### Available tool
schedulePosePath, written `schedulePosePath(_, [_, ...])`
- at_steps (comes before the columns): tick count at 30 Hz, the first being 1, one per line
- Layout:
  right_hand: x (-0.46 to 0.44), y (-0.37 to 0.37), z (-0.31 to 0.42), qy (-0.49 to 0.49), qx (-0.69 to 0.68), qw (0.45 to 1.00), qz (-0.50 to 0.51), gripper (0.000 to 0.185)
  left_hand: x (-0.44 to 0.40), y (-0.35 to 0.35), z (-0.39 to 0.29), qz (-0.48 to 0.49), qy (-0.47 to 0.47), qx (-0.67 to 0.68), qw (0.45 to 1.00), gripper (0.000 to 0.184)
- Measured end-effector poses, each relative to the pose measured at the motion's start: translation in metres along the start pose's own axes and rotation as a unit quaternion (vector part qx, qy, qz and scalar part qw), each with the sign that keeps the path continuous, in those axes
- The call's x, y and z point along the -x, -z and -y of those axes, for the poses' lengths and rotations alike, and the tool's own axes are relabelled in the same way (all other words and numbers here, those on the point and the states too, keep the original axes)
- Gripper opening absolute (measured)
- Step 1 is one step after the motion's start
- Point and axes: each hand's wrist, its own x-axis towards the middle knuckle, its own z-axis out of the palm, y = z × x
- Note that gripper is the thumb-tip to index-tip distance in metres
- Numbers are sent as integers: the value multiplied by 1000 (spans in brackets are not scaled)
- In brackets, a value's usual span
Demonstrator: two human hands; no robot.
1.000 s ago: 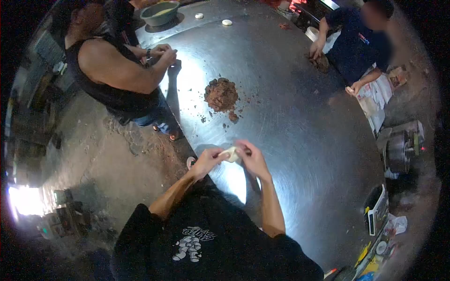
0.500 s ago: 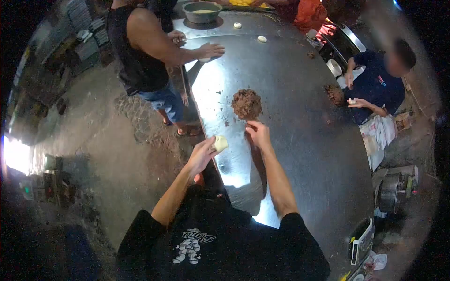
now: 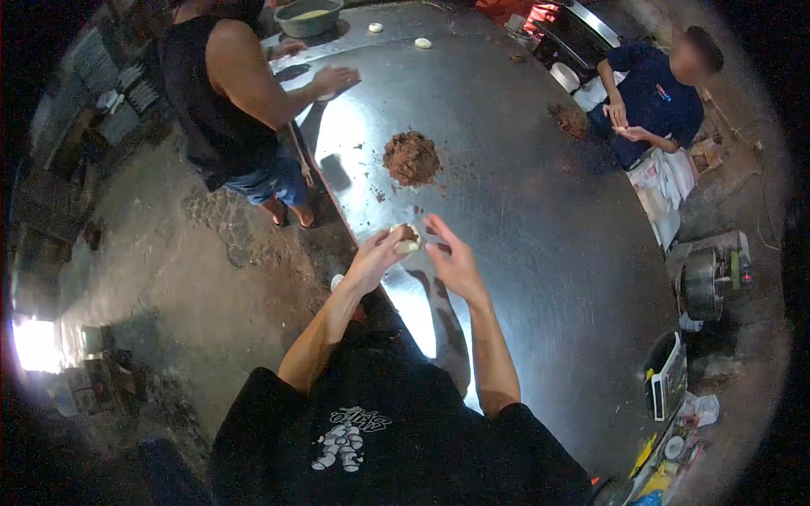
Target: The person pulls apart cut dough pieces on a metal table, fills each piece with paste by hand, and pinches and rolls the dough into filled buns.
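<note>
My left hand (image 3: 371,260) is closed around a pale round of dough (image 3: 409,247) at the table's left edge. A lump of brown filling sits in the dough, partly covered by my fingers. Just to the right, my right hand (image 3: 456,263) has its fingers apart, close to the dough, with nothing visible in them. Beyond both hands, a crumbly mound of brown filling (image 3: 411,158) lies on the metal table (image 3: 540,253), with loose crumbs around it.
On the left, a person in a black sleeveless top (image 3: 190,101) works at the table edge. Another person in a dark shirt (image 3: 654,97) handles a small piece at the right, near a second filling pile (image 3: 569,121). Dough pieces (image 3: 423,43) and a basin (image 3: 309,18) are at the back.
My right hand has moved from the mound's near edge to beside the dough. Brown filling now shows in the dough, which was bare before. The whole view has shifted.
</note>
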Motion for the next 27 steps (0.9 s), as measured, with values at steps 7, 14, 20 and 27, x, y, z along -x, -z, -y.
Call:
schedulePosePath(7, [5,8,3,27,6,999,-41,41,-3,-21,16,48,-43,-43,997,39])
schedulePosePath(14, [7,1,-1,41,117,987,-100,21,12,-27,21,22,-295,-585,755,38])
schedulePosePath(20, [20,-8,41,34,39,997,-64,24,32,-6,13,110,7,24,994,54])
schedulePosePath(27, [3,-22,49,33,57,989,-129,22,28,-22,0,70,-21,136,988,40])
